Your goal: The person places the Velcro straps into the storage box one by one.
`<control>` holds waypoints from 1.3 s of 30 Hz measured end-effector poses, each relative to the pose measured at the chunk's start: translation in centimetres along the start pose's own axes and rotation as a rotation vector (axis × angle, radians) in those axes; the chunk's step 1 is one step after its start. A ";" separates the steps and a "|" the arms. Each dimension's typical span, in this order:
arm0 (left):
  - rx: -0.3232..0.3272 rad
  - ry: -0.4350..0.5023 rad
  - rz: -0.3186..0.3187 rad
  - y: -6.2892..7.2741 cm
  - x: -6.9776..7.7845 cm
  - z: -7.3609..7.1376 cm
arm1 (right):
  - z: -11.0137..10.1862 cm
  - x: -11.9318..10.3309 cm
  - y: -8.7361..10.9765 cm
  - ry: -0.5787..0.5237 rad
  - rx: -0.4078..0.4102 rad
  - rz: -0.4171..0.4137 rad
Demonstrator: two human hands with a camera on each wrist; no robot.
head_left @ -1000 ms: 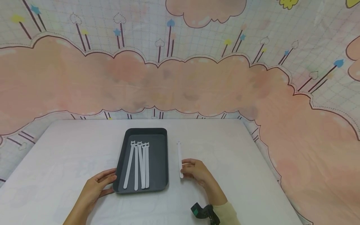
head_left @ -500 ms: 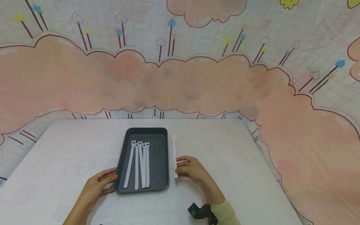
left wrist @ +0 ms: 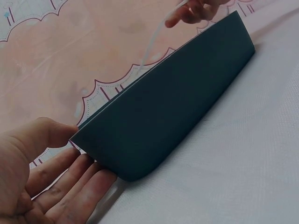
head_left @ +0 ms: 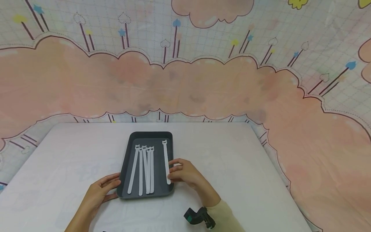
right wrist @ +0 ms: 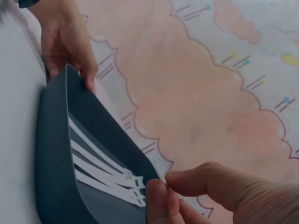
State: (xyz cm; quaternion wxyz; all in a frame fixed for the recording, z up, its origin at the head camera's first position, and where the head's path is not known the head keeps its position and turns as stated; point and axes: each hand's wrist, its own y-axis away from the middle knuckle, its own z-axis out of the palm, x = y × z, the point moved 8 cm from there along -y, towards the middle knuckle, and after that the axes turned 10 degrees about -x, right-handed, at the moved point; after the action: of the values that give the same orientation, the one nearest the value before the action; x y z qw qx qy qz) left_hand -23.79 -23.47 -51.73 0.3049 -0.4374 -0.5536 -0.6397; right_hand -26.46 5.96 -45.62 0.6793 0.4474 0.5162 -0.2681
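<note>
A dark grey tray (head_left: pixel 162 190) lies on the white table, and several white cable ties (head_left: pixel 140 170) with slotted heads rest side by side in its left half. At the tray's near left corner, my left hand (head_left: pixel 99 190) holds the rim, thumb at the top edge and fingers against the outer wall. My right hand (head_left: pixel 186 174) pinches one more white cable tie (head_left: pixel 166 154) near its lower end, above the tray's right side. In the left wrist view this cable tie (left wrist: pixel 152 44) hangs in a curve above the rim. The right wrist view mostly hides it behind the fingertips.
White table (head_left: pixel 232 154) surface stretches on both sides of the tray. Behind it hangs a patterned cloth (head_left: pixel 185 87) with peach clouds. A black wrist camera (head_left: pixel 200 217) sits by the right sleeve.
My right hand has moved left with its cable tie, from beside the tray to over the tray's right side. My left hand and the other cable ties stay put.
</note>
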 end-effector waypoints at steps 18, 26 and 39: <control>0.003 0.000 0.003 0.3 -0.1 -0.1 | 3.1 0.4 -2.0 -0.016 0.012 0.040; 0.009 0.005 -0.002 0.4 0.1 0.0 | 3.9 0.9 -2.5 0.022 -0.006 0.054; 0.018 -0.029 0.001 0.0 0.3 0.2 | 4.2 0.7 -2.6 0.127 0.007 0.076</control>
State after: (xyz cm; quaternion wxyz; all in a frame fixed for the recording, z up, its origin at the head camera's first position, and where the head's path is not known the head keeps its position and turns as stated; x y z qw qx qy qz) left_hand -23.89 -23.25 -51.47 0.3009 -0.4442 -0.5635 -0.6282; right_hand -26.47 1.12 -46.86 0.6535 0.4850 0.5399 -0.2148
